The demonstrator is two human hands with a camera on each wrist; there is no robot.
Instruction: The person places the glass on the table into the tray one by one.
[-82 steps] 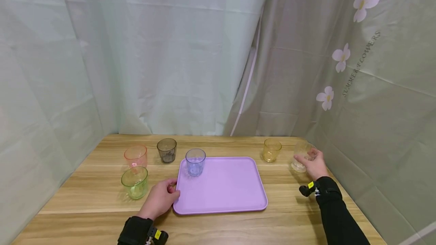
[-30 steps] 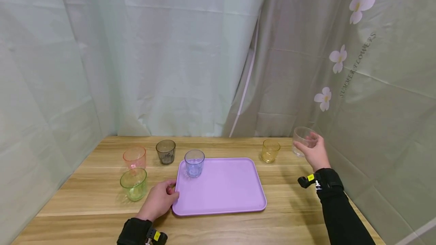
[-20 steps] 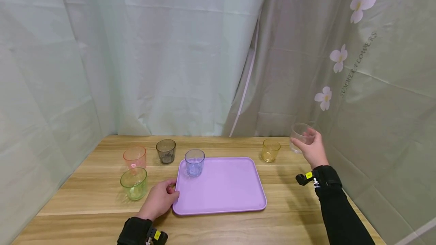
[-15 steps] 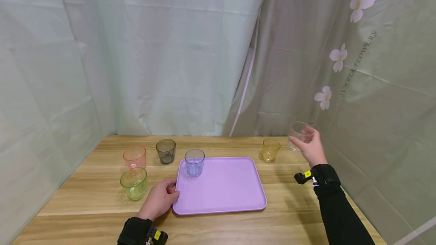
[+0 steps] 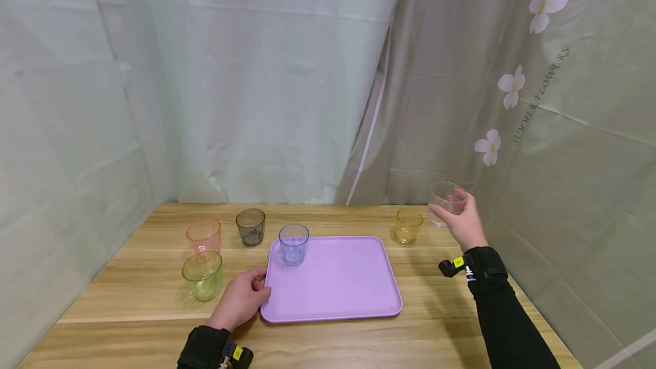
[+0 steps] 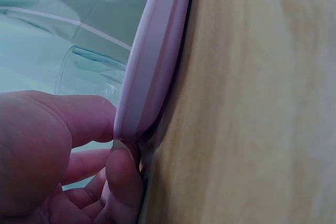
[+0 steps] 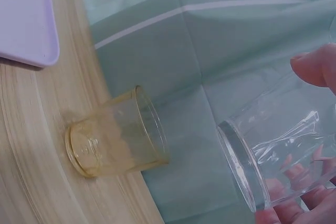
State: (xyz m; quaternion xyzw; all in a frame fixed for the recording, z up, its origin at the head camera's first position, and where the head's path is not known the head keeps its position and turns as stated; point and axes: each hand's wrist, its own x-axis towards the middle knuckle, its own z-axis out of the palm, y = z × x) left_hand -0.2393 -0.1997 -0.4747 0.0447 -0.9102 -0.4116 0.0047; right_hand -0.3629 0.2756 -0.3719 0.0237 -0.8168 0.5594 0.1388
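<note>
My right hand (image 5: 465, 224) holds a clear glass (image 5: 442, 203) by its sides, raised above the back right of the table. In the right wrist view the thumb and fingers wrap round the glass (image 7: 244, 163), its thick base facing the yellow glass (image 7: 113, 135). My left hand (image 5: 240, 299) pinches the left edge of a purple tray (image 5: 338, 281); in the left wrist view the thumb is at the tray's rim (image 6: 144, 72) and a fingertip lies just under it. A blue glass (image 5: 294, 248) stands upright in the tray's back left corner.
Left of the tray stand a green glass (image 5: 203, 278), a pink glass (image 5: 204, 236) and a grey glass (image 5: 251, 228). The yellow glass (image 5: 408, 226) is at the back right, between tray and right hand. Curtains (image 5: 266, 84) close off the table's (image 5: 328, 346) back and sides.
My right hand has lifted the clear glass off the table and brought it left, closer to the yellow glass. The left hand and tray have stayed put.
</note>
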